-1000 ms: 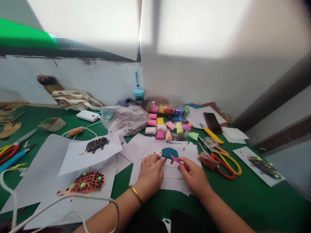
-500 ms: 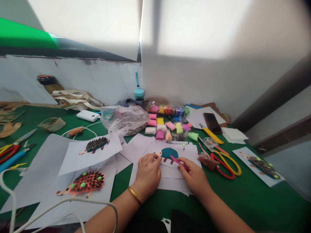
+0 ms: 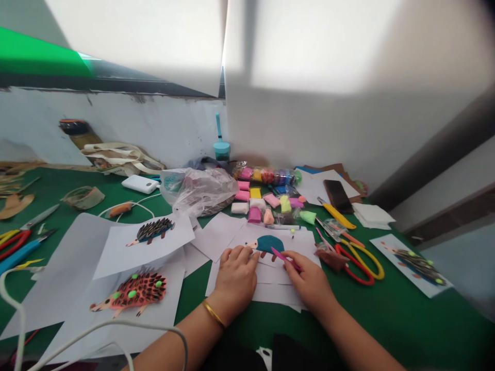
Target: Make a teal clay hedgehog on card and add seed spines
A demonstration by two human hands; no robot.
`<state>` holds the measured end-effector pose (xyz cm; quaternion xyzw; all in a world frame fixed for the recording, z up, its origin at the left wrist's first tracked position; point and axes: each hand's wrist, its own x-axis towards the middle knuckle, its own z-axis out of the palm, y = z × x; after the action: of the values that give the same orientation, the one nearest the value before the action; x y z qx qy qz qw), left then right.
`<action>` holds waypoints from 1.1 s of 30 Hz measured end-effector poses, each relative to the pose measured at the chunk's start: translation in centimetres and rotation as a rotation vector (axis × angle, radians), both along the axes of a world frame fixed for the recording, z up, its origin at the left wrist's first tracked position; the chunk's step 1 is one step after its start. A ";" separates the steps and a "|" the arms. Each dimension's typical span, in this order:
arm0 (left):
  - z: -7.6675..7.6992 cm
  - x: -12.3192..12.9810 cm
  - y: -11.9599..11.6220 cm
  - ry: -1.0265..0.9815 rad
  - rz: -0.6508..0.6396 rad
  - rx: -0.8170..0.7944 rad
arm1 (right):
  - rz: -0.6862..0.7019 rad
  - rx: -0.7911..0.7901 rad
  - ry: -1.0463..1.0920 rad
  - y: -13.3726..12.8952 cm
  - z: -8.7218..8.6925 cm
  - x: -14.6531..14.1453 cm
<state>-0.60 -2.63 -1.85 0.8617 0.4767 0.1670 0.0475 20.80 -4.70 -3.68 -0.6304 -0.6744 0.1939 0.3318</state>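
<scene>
On a white sheet of paper (image 3: 270,292) in front of me is a hedgehog figure (image 3: 269,243) with a smooth teal clay body, a pale snout and brown legs. My left hand (image 3: 236,273) rests on the sheet below the snout, fingers lying flat and nothing seen in them; they cover part of the figure's front. A pink plastic modelling tool (image 3: 278,253) is pinched in my right hand (image 3: 309,281). Its tip is at the lower edge of the teal body, by the rear legs; whether it touches the clay I cannot tell.
Behind the sheet are several packets of coloured clay (image 3: 254,215) and a plastic bag (image 3: 201,190). Scissors (image 3: 358,265) and a yellow cutter (image 3: 337,213) lie at right. Left are a seed-covered red hedgehog (image 3: 141,291), another dark one (image 3: 152,230) and a white cable (image 3: 112,318).
My left hand has shifted very slightly, its fingers now lying a little flatter beside the snout. My right hand and the pink tool look unmoved.
</scene>
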 end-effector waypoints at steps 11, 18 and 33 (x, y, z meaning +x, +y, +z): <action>0.1 -0.1 -0.1 0.012 -0.025 0.020 | -0.002 -0.001 0.001 -0.1 0.3 0.0; -0.2 -0.7 0.0 0.044 -0.014 0.037 | -0.002 -0.020 -0.021 0.1 0.1 0.1; -0.6 -0.5 -0.1 0.072 0.011 0.071 | 0.096 0.103 -0.145 -0.2 0.1 -1.0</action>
<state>-1.05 -2.69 -2.45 0.8658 0.4765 0.1530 -0.0010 19.78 -4.93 -3.60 -0.5919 -0.7351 0.1285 0.3046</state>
